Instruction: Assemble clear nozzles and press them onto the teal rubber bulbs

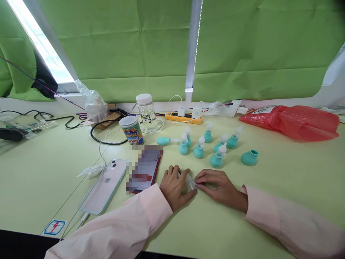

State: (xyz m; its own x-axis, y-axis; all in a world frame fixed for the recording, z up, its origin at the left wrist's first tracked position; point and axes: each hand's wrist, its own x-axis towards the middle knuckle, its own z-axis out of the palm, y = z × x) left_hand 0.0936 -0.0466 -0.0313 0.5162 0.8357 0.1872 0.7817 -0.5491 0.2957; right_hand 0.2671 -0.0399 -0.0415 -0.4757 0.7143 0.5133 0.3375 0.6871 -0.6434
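Between my hands, low over the table, is a small clear plastic nozzle piece [191,182]. My left hand [175,187] is closed around its left side, with the fingers partly covering it. At its right end my right hand [215,185] pinches the tip between thumb and fingers. Beyond them stand several teal bulb aspirators [198,151] with clear nozzles, and one more aspirator [163,140] lies on its side. A teal bulb [249,158] without a nozzle sits upright to the right, its round opening showing.
Left of my hands lie a phone [145,169] and a pale phone [104,187] with a charging cable. Behind them stand a printed can [132,131] and a water bottle [147,115]. A yellow power strip [183,118] and a red plastic bag [291,122] lie at the back.
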